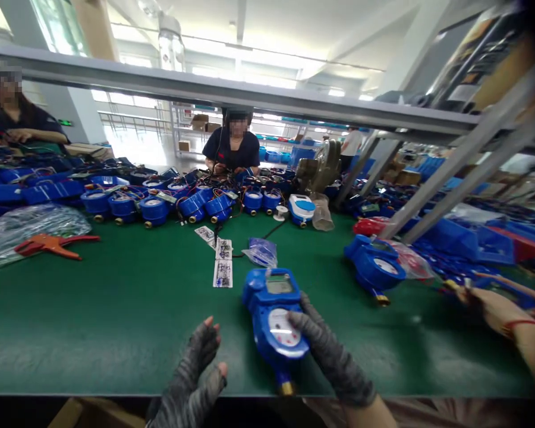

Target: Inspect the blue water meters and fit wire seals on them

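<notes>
A blue water meter (264, 324) with a grey display window, a round white dial and a brass pipe end is at the front of the green table. My right hand (332, 351), in a grey fingerless glove, grips its right side with a finger over the dial. To the left of the meter, my gloved left hand (191, 374) holds nothing, its thumb and fingers apart. Beyond the meter lie a small plastic bag with something blue (262, 252) and printed label strips (223, 264).
At right, a co-worker's hand (493, 306) is near another meter; a second blue meter (377, 264) stands closer. Orange pliers (56, 244) and clear plastic bags (31, 229) lie left. Several wired meters (154, 209) line the back, before a fan (325, 166). Metal posts (446, 160) slant at right.
</notes>
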`<state>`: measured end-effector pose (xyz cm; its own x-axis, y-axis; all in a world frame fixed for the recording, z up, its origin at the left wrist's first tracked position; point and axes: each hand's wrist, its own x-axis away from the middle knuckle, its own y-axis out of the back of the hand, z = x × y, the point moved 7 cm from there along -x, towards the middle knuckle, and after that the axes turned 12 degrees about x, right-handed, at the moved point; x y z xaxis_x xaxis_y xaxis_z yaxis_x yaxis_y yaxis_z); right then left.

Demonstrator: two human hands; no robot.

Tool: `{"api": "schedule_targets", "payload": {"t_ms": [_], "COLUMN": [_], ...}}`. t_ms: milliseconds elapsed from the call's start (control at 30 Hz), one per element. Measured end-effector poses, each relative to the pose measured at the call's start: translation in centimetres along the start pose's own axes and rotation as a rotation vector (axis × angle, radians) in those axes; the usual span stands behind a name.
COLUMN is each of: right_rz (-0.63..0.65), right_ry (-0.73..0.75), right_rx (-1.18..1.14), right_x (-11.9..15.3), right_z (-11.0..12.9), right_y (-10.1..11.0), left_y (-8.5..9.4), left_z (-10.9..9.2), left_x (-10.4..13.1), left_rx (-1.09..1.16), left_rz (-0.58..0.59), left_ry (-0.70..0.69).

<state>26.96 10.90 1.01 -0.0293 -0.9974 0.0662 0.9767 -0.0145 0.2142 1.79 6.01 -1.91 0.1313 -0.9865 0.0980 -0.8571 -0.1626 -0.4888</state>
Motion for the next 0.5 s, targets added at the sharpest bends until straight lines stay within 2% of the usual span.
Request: {"api": "schedule_targets", "payload": {"t_ms": [67, 100, 133, 167, 200, 267, 300, 400, 500], "right_rz": [0.150, 0.226, 0.272, 0.255, 0.187, -0.125, -0.175, -0.183, -0.172], "right_ry": [0.064, 0.122, 0.193, 0.267, 0.332, 0.397, 0.381, 0.358, 0.348], "right_rx": [-0.043, -0.027, 0.031, 0.168, 0.353, 0.884, 0.987, 1.144, 1.261], "right_x": [1.5, 1.5, 0.9, -0.3, -2.0, -6.3, -8.4, -13.2, -14.4], "right_z": [1.1, 2.1, 3.1, 4.0, 4.8, 6.2, 6.4, 6.5, 6.1], "right_y": [-5.2, -7.2, -8.6, -9.2, -9.1, -7.1, -6.4, -5.2, -5.3], "left_y": [-0.8, -0.5, 0.0, 0.8, 1.7, 3.4, 3.9, 4.8, 4.7], "left_z": [0.1, -0.2, -0.7, -1.4, -2.2, -3.5, -3.9, -3.9, -3.2], "left_x": [-0.6, -1.0, -1.3, -1.7, -2.1, -2.8, -3.2, -3.9, -4.3], "left_rx": [0.064, 0.080, 0.083, 0.072, 0.050, 0.014, 0.006, 0.013, 0.030], "left_rz": [-0.011, -0.032, -0.063, -0.098, -0.132, -0.179, -0.193, -0.216, -0.215], "left_ry": [0.002, 0.004, 0.003, -0.009, -0.034, -0.111, -0.149, -0.204, -0.208]}}
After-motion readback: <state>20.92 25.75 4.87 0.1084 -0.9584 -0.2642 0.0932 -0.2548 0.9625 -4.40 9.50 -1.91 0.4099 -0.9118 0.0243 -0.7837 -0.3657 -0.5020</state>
